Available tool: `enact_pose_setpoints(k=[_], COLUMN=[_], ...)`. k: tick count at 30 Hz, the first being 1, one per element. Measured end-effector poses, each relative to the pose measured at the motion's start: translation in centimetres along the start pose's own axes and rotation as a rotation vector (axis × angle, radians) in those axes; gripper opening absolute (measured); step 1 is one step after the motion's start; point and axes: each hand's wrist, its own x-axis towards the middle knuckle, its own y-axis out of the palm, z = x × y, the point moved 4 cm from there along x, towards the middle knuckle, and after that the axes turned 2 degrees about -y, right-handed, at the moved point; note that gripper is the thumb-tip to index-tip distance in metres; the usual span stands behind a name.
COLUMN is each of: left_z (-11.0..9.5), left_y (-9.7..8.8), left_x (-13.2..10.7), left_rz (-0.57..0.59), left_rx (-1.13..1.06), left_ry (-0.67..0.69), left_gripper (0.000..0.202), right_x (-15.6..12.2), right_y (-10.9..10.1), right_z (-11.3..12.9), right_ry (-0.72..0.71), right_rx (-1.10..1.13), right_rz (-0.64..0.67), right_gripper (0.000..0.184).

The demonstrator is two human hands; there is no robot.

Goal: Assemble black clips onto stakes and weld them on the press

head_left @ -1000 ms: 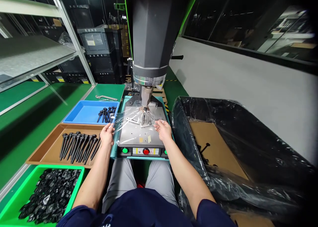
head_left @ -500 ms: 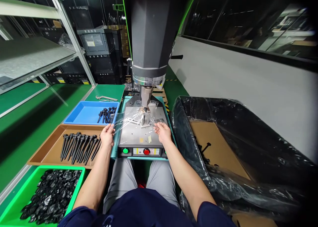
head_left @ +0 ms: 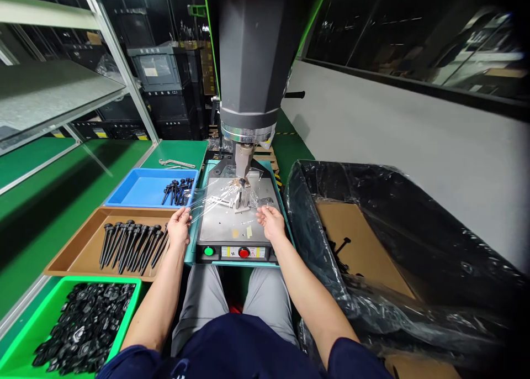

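Note:
A clear plastic film (head_left: 215,194) stretches over the machine's metal plate (head_left: 215,227), between my two hands. My left hand (head_left: 179,226) pinches its left end beside the plate's left edge. At the plate's right side, my right hand (head_left: 271,222) has its fingers closed on the film's other end. Between them, under the machine's horn (head_left: 243,161), a black part with a round head (head_left: 242,184) stands upright in a metal fixture (head_left: 242,209). The film covers some of the fixture, so its exact contact there is hard to make out.
On the left are a blue tray (head_left: 128,188) with black pieces, a brown tray (head_left: 78,246) of black rods and a green bin (head_left: 25,332) of small black parts. A wrench (head_left: 177,163) lies behind. At right stands a box lined with black plastic (head_left: 414,202).
Almost nothing differs. Both hands keep their places on the film, and the view has shifted only very slightly.

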Motion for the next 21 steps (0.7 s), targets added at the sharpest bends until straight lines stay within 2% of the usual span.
enact_pose_setpoints(k=[13, 21], left_z=[0.2, 0.9], left_y=[0.0, -0.1], left_x=[-0.4, -0.6], left_rz=[-0.038, -0.076], left_rx=[0.082, 0.150], left_ry=[-0.045, -0.146], left_gripper=[0.051, 0.035], right_x=[0.1, 0.1], right_y=[-0.5, -0.6], right_z=[-0.5, -1.1], right_ry=[0.033, 0.054], right_rx=[0.004, -0.001], right_rz=[-0.006, 0.036], right_gripper=[0.034, 0.037])
